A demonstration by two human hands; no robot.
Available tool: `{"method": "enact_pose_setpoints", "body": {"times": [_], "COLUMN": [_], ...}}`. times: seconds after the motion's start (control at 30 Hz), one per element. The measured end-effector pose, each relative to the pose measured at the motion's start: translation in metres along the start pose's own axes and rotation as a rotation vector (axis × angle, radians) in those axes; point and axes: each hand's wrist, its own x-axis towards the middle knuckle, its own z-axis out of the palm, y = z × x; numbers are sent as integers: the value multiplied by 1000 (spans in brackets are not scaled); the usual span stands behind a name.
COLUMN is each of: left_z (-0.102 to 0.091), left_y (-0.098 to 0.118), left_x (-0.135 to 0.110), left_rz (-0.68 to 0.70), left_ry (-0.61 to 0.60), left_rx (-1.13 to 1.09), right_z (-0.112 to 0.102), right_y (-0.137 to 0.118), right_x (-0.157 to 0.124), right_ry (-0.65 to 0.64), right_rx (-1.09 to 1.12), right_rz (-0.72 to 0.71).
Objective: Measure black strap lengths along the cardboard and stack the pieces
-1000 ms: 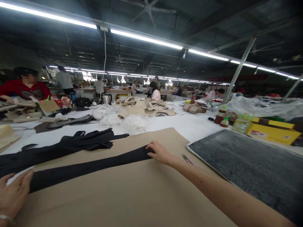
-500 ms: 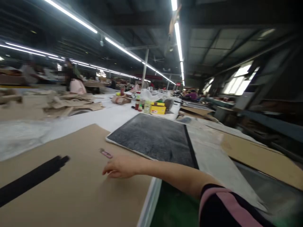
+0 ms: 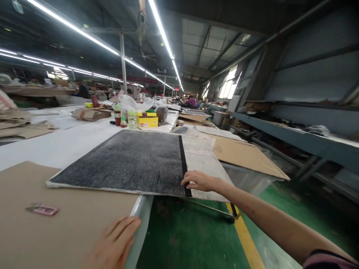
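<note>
My right hand (image 3: 199,180) reaches out to a narrow black strip (image 3: 183,161) that lies along the right side of a dark grey mat (image 3: 131,160). Its fingers curl over the strip's near end; whether they grip it does not show. My left hand (image 3: 113,244) lies flat, fingers stretched, on the brown cardboard sheet (image 3: 56,224) at the table's near edge. Small pink snips (image 3: 43,209) rest on the cardboard to the left.
A yellow box (image 3: 147,120), bottles (image 3: 119,117) and plastic bags stand beyond the mat. More cardboard sheets (image 3: 241,155) lie to the right. Green floor with a yellow line (image 3: 244,239) runs beside the table. People work at far tables.
The view has swung right. My right hand left the long black strip on the cardboard and moved to the strip on the grey mat. My left hand now rests at the table edge.
</note>
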Motion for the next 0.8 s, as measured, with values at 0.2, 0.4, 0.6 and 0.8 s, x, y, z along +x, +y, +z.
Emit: {"method": "enact_pose_setpoints", "body": {"times": [0.2, 0.4, 0.6, 0.8], "left_z": [57, 93, 102, 108], "left_y": [72, 83, 82, 88], "left_x": [104, 112, 101, 97], "left_rz": [1, -2, -48, -59], "left_ry": [-302, -375, -365, -345], "left_rx": [-106, -120, -106, -71], "right_z": [19, 24, 28, 39], "right_y": [-3, 0, 7, 17], "right_x": [-20, -25, -20, -19], "right_ry": [43, 71, 92, 316], "right_rx": [11, -52, -112, 429], "right_rz": [-59, -135, -211, -43]}}
